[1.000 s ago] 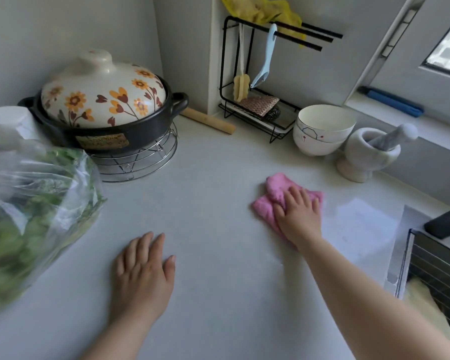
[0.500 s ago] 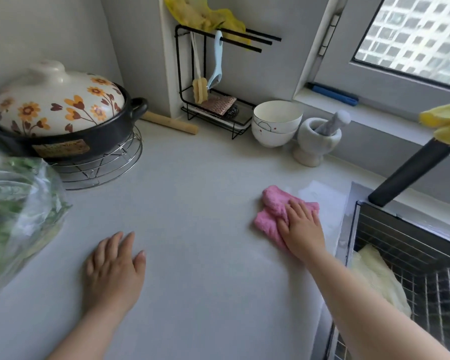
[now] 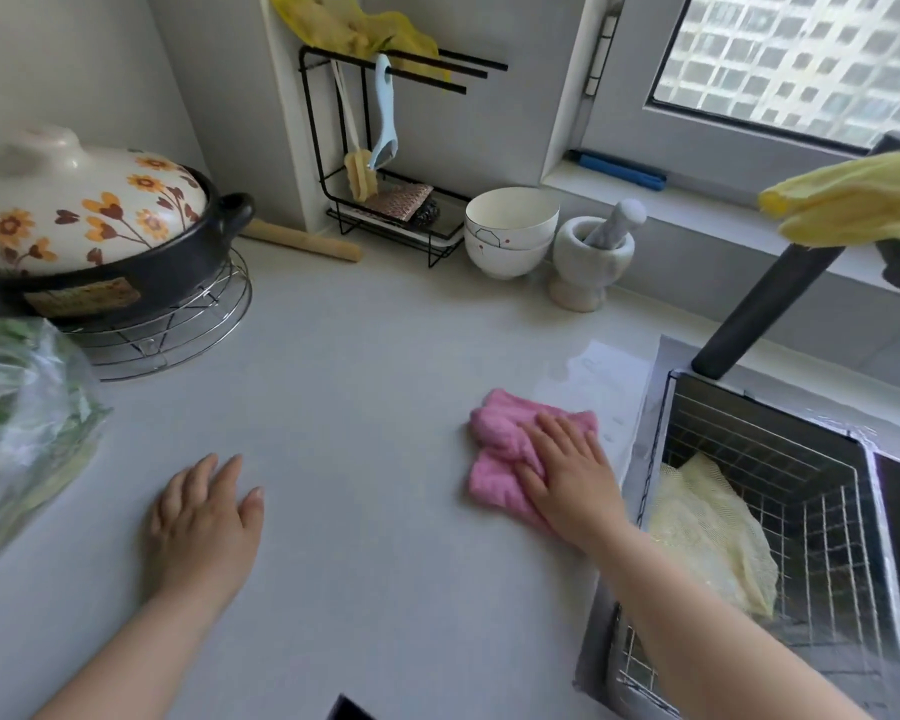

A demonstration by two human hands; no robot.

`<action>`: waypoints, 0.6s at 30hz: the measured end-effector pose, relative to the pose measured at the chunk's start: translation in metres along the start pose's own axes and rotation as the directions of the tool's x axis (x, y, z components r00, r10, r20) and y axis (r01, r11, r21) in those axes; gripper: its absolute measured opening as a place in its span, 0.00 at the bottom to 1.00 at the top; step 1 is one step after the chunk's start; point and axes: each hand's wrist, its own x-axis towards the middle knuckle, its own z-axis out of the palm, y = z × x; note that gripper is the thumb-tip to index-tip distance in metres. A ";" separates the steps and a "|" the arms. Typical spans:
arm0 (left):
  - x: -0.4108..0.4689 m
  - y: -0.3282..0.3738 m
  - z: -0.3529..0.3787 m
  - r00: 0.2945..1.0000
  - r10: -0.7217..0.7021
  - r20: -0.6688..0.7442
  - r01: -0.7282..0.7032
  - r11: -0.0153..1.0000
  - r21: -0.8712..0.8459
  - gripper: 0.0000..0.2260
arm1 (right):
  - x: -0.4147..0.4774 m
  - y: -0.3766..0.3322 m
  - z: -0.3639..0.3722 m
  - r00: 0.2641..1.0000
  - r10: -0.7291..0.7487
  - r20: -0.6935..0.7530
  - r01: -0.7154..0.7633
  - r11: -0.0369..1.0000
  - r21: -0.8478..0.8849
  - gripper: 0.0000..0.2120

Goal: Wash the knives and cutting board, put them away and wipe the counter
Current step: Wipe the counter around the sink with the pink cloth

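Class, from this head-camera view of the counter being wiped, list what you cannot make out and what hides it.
All in the head view:
Bag of greens: blurred, cut off by the left edge.
Pink cloth: right part under the right hand.
Sink basket: partly behind the right arm, cut by the right edge.
Dark thing at the bottom edge: cut off, unidentifiable.
Tap: top draped by yellow cloth.

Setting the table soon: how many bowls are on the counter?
2: the top bowl sits nested in the bottom bowl, between the wire rack and the mortar. Others may be hidden.
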 end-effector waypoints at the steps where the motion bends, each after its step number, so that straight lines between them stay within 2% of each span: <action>1: 0.000 0.000 -0.001 1.000 -0.005 0.014 0.005 1.000 -0.006 0.19 | 0.001 0.011 -0.002 0.995 0.098 0.016 -0.099 0.995 0.027 0.40; 3: -0.001 0.003 0.001 0.999 0.038 0.027 -0.038 0.999 -0.011 0.16 | -0.003 0.012 -0.003 0.972 0.236 -0.015 -0.235 0.971 0.043 0.29; 4: -0.002 0.008 0.003 0.994 0.110 0.014 -0.109 0.994 -0.025 0.15 | -0.008 0.001 0.001 0.957 0.290 -0.018 -0.289 0.956 0.044 0.27; 6: -0.004 0.026 0.012 0.964 0.264 0.031 -0.262 0.964 -0.039 0.16 | -0.026 -0.025 0.017 0.943 0.326 -0.071 -0.326 0.945 0.019 0.30; 7: -0.004 0.038 0.017 0.942 0.335 0.036 -0.333 0.942 -0.043 0.18 | -0.037 -0.038 0.025 0.946 0.295 -0.138 -0.297 0.955 0.006 0.32; 8: -0.003 0.052 0.021 0.916 0.400 0.035 -0.398 0.916 -0.051 0.20 | -0.048 -0.048 0.031 0.958 0.250 -0.142 -0.249 0.968 0.030 0.32; 11: 0.002 0.095 0.029 0.844 0.524 0.114 -0.520 0.852 -0.061 0.20 | -0.066 -0.052 0.040 0.996 0.073 -0.057 -0.070 0.996 0.050 0.25; 13: 0.009 0.115 0.040 0.817 0.561 0.134 -0.556 0.828 -0.077 0.21 | -0.058 -0.035 0.033 0.994 0.073 -0.076 -0.071 0.997 0.032 0.25; 15: 0.014 0.136 0.044 0.813 0.564 0.142 -0.548 0.825 -0.141 0.22 | -0.037 -0.011 0.021 0.983 0.163 -0.082 -0.162 0.987 0.025 0.30; 18: 0.021 0.157 0.050 0.832 0.520 0.193 -0.505 0.854 -0.120 0.25 | -0.001 0.034 0.001 0.953 0.297 -0.056 -0.293 0.953 0.070 0.47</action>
